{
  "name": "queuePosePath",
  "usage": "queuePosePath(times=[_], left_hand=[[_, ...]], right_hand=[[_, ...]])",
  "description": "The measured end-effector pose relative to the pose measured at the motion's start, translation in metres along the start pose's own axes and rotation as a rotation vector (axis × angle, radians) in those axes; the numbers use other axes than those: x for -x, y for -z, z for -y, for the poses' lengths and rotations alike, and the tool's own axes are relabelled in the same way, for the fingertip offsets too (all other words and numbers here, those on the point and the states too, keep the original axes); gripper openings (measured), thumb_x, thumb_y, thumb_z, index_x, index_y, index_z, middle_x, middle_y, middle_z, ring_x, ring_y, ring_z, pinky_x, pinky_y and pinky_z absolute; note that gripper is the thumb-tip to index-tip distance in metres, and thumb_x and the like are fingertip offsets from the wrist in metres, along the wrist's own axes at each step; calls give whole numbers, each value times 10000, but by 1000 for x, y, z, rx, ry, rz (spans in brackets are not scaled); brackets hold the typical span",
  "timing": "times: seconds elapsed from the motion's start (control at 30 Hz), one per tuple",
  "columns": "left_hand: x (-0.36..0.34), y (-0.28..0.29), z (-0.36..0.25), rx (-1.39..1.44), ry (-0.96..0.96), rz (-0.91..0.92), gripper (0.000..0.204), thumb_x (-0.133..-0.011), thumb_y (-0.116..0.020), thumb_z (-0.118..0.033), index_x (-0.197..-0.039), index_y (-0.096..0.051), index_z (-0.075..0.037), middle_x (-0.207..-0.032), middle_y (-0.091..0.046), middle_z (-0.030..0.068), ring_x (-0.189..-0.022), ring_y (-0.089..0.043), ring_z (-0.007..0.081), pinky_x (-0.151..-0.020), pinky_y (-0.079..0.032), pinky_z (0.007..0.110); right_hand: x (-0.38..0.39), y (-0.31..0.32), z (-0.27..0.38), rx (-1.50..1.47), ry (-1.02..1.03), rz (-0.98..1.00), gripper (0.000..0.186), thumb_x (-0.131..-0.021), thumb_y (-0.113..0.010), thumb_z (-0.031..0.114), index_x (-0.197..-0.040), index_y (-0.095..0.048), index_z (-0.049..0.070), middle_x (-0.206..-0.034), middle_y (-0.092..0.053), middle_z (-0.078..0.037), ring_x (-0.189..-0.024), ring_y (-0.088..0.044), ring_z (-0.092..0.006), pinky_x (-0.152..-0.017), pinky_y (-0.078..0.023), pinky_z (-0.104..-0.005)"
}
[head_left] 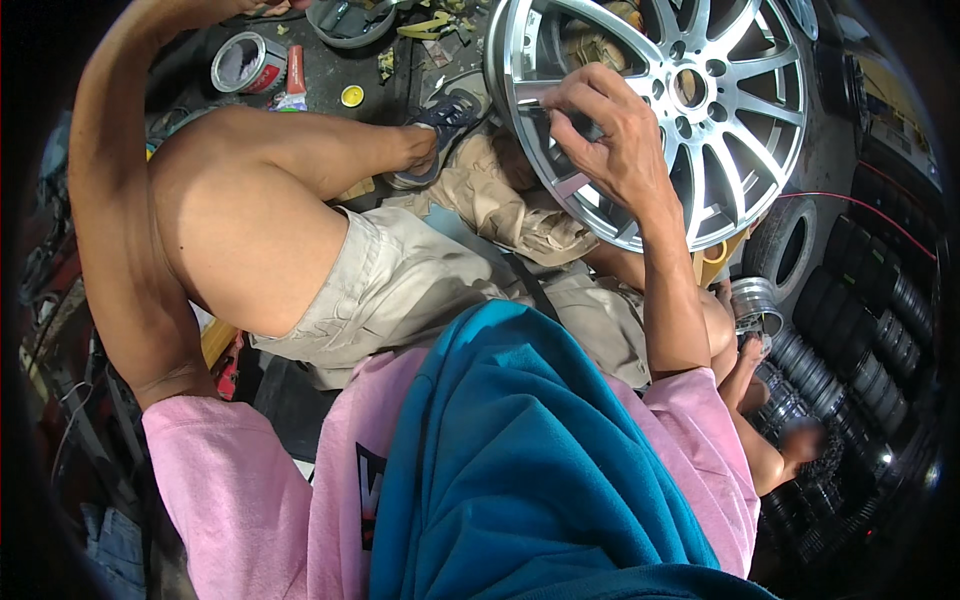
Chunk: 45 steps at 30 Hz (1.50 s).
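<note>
Gripping the silver wheel [690, 110] at its rim, the right hand [610, 140] had fingers curled shut over the edge. The wheel looked heavy, rigid, slick; spokes beyond the fingertips offered holds. Left hand unseen.

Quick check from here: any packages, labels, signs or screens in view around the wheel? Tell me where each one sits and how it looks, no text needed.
Tape roll: on the dark floor at upper left, round, grey with a red and white label band.
Small package: just right of the tape roll, narrow, red and white.
Shirt print: on the pink shirt at lower centre, dark patch, mostly hidden by blue cloth.
No signs or screens visible.
</note>
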<state>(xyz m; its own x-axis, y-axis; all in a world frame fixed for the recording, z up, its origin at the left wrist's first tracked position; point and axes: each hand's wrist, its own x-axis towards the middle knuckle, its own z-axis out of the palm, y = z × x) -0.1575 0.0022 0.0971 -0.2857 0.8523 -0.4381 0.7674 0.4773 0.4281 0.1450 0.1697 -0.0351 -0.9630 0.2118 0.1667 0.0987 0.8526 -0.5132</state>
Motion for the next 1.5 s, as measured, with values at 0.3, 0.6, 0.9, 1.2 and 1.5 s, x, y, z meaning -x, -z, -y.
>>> queuePosePath(times=[0.3,0.6,0.9,1.2,1.5], left_hand=[[-6,0,5,7,31,4,431,-1076,-637,-386,-1009,-760,21,-779,-706,37,-704,-603,119,-647,-496,312],[-4,4,-7,41,-35,-2,371,-1062,-655,-341,-1027,-732,20,-794,-661,61,-736,-576,120,-666,-483,321],[-18,-20,23,25,-154,33,358,-1033,-690,-310,-1076,-712,45,-848,-667,132,-789,-595,179,-740,-498,365],[-59,-60,-42,58,-455,-123,323,-1001,-700,-285,-1063,-731,31,-944,-732,196,-908,-719,364,-824,-563,438],[-91,-99,-98,-169,-601,-316,426,-965,-717,-215,-1303,-628,28,-1243,-638,202,-1159,-636,423,-990,-535,502]], right_hand=[[2,-12,3,-32,-82,-113,149,-896,-733,98,-1035,-767,59,-971,-663,-107,-879,-691,-338,-778,-567,-437],[-2,-3,-1,-36,-51,-109,146,-872,-744,98,-1011,-761,61,-967,-658,-110,-890,-684,-340,-773,-560,-441],[3,17,10,-157,-152,-183,110,-895,-752,72,-996,-728,35,-949,-665,-136,-862,-671,-354,-738,-533,-424],[62,90,-43,-87,-592,-385,182,-1061,-630,129,-1204,-629,15,-986,-727,-148,-871,-700,-215,-784,-548,-341],[150,129,-96,-190,-661,-542,185,-1073,-628,162,-1174,-664,10,-926,-695,-42,-783,-625,-99,-713,-513,-266]])
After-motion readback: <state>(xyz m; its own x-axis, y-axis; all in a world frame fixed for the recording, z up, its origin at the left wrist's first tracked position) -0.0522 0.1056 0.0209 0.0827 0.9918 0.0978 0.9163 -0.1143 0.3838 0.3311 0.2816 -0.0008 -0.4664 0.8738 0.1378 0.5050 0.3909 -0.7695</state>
